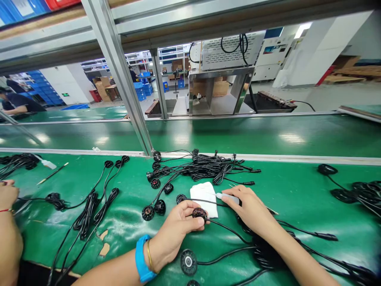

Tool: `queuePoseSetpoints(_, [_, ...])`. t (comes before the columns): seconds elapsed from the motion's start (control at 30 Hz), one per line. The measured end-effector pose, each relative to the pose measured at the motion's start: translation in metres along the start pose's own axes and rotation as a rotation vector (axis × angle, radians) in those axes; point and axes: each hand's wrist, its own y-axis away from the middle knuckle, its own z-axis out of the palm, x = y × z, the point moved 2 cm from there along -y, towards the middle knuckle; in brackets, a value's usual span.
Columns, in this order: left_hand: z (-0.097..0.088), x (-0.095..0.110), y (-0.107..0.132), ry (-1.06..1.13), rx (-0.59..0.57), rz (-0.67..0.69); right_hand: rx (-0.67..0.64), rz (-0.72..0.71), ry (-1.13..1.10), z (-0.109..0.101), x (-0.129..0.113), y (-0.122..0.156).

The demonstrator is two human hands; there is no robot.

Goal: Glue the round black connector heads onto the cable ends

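My left hand [177,225], with a blue wristband and a bangle, is closed on a small round black cable head [199,213], whose cable runs off to the right. My right hand [251,206] grips a small white squeeze bottle [230,197] with a thin tip pointing left. That tip is over a folded white wipe [205,192] lying on the green mat between my hands. Just beyond my left fingers sits another black cable head [180,198]. Nearer to me lies a cable head [188,261] with a pale round centre. My fingers partly cover the held piece.
Behind the wipe lies a heap of coiled black cables [208,169]. More cables [268,254] lie under my right forearm, and others [87,214] to the left. A co-worker's hand [8,196] is at the far left. A metal post [122,75] rises from the bench's back edge.
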Motion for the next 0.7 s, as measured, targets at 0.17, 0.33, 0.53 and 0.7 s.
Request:
queuePoseSetpoints(0.17, [0.001, -0.001, 0.001, -0.001, 0.010, 0.021, 0.178, -0.187, -0.031, -0.016, -0.032, 0.018])
queuePoseSetpoints(0.33, [0.000, -0.003, 0.001, -0.003, 0.011, 0.072, 0.168, -0.669, -0.052, -0.009, -0.081, 0.049])
queuePoseSetpoints(0.53, [0.003, 0.001, 0.005, -0.052, 0.004, 0.122, 0.201, -0.677, -0.061, 0.007, -0.089, 0.061])
queuePoseSetpoints(0.7, [0.007, 0.005, 0.007, -0.052, -0.022, 0.115, 0.265, -0.681, -0.039, 0.004, -0.092, 0.062])
